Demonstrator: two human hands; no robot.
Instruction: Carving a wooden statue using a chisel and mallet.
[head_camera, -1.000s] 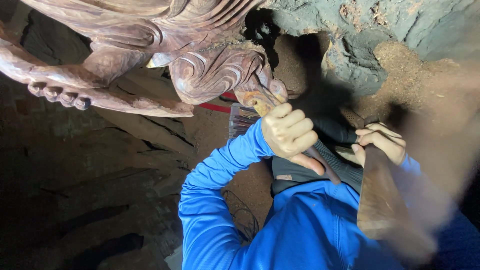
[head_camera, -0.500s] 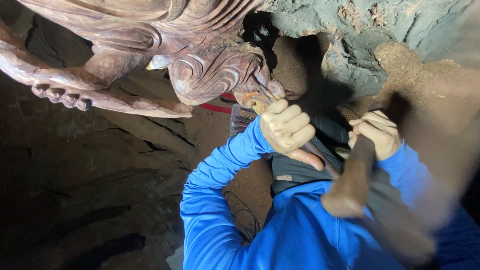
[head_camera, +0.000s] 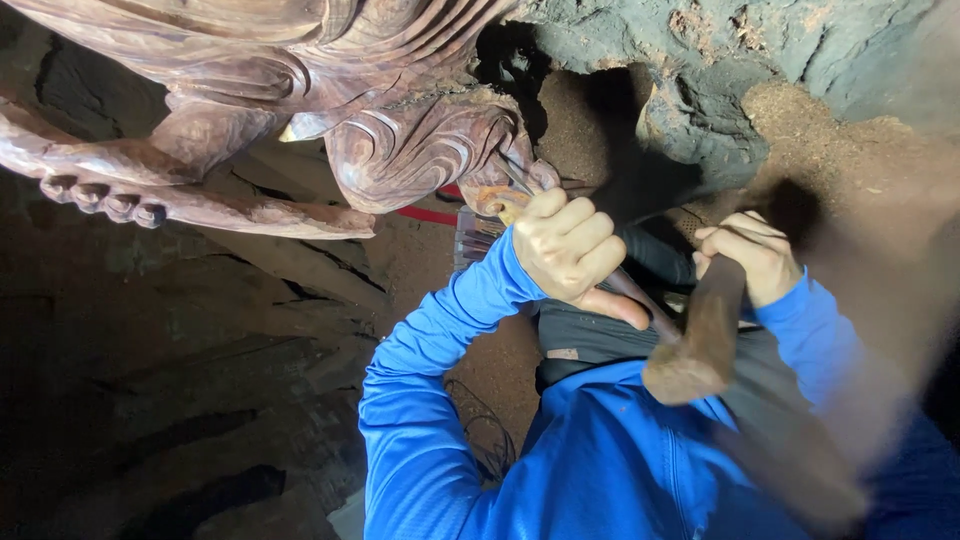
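**Chisel set on the carving, mallet coming round for the blow**

Chisel (head_camera: 610, 285) sits in the left hand (head_camera: 568, 248), fist wrapped tight round the shaft, thumb along the underside. Its tip is up against the lower edge of the carved wooden sculpture (head_camera: 400, 140), at the scrolled curl near the middle of the piece; the exact contact point is hidden by the knuckles.

Right hand (head_camera: 752, 255) is clenched round the handle of a wooden mallet (head_camera: 700, 340). The mallet head is blurred, so it is in motion.

Change since a second ago: the mallet was out at the right edge of view, well apart from the chisel. Half a second ago it was partway across. Now its head is just beside the butt end of the chisel, below the left hand. Left hand and chisel have barely shifted in that time. Reads as a strike mid-swing, chisel held steady on one spot, so the cut at that curl is in progress, not finished.

Sawdust (head_camera: 840, 140) is heaped to the upper right. Blue sleeve (head_camera: 440, 340) covers the left arm.
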